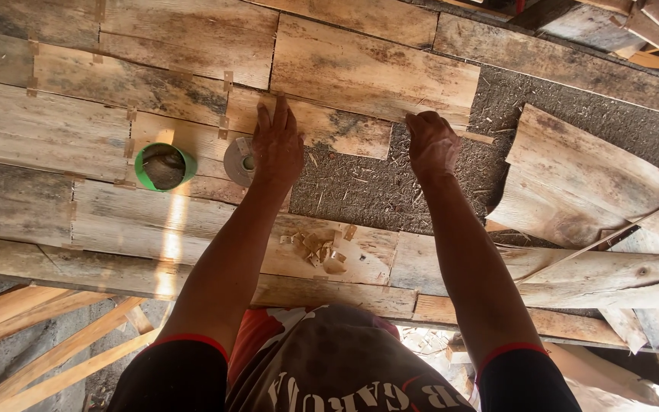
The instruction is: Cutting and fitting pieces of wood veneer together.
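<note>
My left hand point(277, 145) lies flat, fingers together, on a small pale veneer sheet point(345, 130) in the middle of the bench. My right hand point(432, 145) is curled at the right edge of that same sheet, knuckles up, touching its corner; whether it grips the edge is unclear. Around the sheet lie other thin wood veneer pieces point(78, 130) joined by short strips of brown tape. A bare patch of rough grey board point(360, 187) shows between my arms.
A green-rimmed cup point(164, 166) and a grey tape roll point(238, 162) sit just left of my left hand. Torn tape scraps point(322, 248) lie near the front. Loose curled veneer sheets point(573, 183) pile up at right. Wooden laths point(47, 343) lean below the bench at lower left.
</note>
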